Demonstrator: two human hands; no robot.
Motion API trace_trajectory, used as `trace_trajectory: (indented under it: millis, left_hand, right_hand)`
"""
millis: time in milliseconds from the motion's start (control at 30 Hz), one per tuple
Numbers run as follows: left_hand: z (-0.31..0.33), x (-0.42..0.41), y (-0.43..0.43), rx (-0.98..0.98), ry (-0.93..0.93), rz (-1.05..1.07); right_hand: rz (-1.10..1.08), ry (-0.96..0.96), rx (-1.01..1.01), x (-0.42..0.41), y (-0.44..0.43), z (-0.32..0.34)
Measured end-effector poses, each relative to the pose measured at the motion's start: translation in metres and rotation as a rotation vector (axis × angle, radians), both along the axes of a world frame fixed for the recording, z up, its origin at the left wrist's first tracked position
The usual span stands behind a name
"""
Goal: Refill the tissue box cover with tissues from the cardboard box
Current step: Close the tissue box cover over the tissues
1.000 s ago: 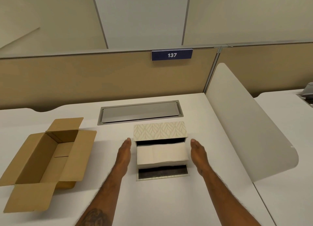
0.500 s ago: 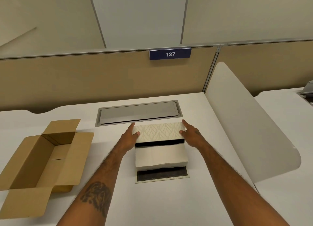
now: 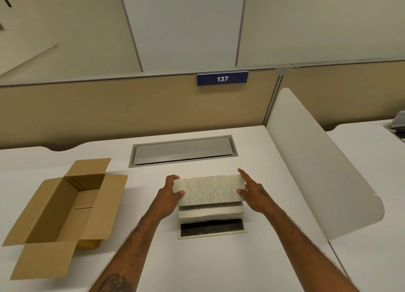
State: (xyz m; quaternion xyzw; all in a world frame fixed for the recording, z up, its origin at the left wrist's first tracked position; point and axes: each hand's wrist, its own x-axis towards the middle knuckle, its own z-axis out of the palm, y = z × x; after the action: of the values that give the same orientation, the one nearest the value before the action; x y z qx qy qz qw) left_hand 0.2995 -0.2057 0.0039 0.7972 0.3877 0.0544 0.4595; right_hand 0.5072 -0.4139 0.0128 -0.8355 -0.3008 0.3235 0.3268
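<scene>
Nearest to me on the white desk (image 3: 219, 265) lies the flat base panel (image 3: 212, 228) of the cover, its dark inner face up. Just behind it, and touching it, sits the tissue stack (image 3: 210, 211), a pale block of soft sheets that I judge will sag and slide apart if I grab it by one end. Over the far part of that stack I hold the tissue box cover (image 3: 209, 190), the patterned shell, tilted a little toward me. My left hand (image 3: 167, 196) clamps its left end, thumb on the front face and fingers curled round the back; my right hand (image 3: 253, 193) presses the right end, thumb in front, forefinger stretched along the far edge. The shell feels like a light, stiff thing to me, likely smooth, so the short ends are the place to grip and squeezing the long walls could bow them. Well to my left stands the cardboard box (image 3: 63, 213), flaps open and, as far as I see, empty. Beyond, a metal hatch (image 3: 183, 151) is set in the desk
</scene>
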Motion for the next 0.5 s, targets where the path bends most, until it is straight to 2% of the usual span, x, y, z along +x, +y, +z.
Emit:
trace_trajectory:
  millis: [367,500]
  left_hand:
    - [-0.012,-0.036,-0.042,-0.025,-0.047,-0.123]
    - [-0.031,-0.051,-0.061,0.027,-0.061,-0.09]
  right_hand:
    - [-0.033,0.001,0.065,-0.035,-0.041,-0.019]
    - [-0.012,-0.094,0.103,-0.047,-0.061,-0.042]
